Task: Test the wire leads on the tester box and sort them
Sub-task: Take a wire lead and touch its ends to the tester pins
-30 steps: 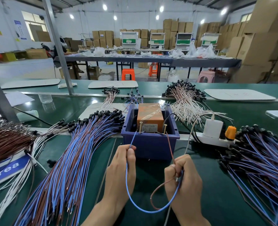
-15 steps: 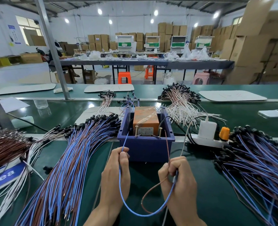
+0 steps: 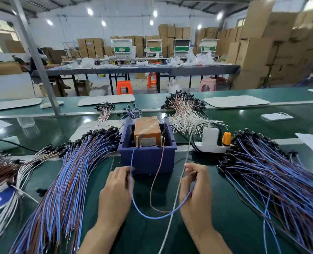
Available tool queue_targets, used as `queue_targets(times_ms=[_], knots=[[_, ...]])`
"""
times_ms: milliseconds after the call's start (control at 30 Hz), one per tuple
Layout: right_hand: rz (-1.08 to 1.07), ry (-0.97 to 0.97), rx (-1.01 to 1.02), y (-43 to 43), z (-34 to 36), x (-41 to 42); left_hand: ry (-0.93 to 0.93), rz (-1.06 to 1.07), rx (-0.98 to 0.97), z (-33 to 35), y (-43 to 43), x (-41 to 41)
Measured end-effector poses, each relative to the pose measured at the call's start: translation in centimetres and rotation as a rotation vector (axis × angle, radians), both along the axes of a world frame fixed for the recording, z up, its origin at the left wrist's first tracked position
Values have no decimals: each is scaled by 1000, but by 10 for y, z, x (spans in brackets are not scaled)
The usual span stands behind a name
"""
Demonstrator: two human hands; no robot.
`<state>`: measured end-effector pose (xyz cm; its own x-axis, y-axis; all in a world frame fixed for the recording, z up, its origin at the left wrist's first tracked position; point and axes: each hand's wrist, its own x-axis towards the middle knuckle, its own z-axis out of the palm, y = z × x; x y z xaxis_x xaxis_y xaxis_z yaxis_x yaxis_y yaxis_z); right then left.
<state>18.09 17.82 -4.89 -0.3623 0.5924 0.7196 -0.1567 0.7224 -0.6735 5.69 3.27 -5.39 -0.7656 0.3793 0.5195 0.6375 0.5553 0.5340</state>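
Observation:
An orange tester box [image 3: 147,128] sits inside a blue plastic bin [image 3: 146,158] with two brass posts at its front edge. My left hand [image 3: 115,191] pinches a blue wire [image 3: 148,215] whose tip reaches the left post [image 3: 137,142]. My right hand [image 3: 196,187] holds the far end of that lead; its brown wire [image 3: 154,178] rises to the right post [image 3: 161,141]. Both wires hang in a loop between my hands.
A large pile of blue-brown leads [image 3: 69,180] lies to the left, another [image 3: 280,180] to the right. Brown and white leads [image 3: 1,169] lie far left. A white power strip [image 3: 212,145] and its white cable [image 3: 174,208] lie right of the bin. A phone [image 3: 276,116] is behind.
My hands drew apart and slightly back from the bin, so the wire loop widened. The lead tips stay at the two posts.

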Motion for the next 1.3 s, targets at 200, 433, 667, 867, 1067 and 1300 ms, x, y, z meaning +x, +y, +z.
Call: queue_targets(times_ms=[200, 433, 667, 867, 1067, 1300], knots=[[-80, 6, 50, 14, 14, 12, -29, 117, -170, 18, -19, 6], [-110, 5, 349, 28, 80, 18, 32, -510, -17, 104, 14, 80], [-319, -97, 673, 41, 144, 51, 138, -615, 95, 151, 53, 106], [-200, -209, 764, 67, 171, 83, 123, -671, 132, 164, 84, 129], [-135, 25, 382, 85, 169, 96, -105, -736, 317, 176, 112, 142], [413, -66, -255, 83, 131, 116, -532, -836, 748, 194, 146, 137]])
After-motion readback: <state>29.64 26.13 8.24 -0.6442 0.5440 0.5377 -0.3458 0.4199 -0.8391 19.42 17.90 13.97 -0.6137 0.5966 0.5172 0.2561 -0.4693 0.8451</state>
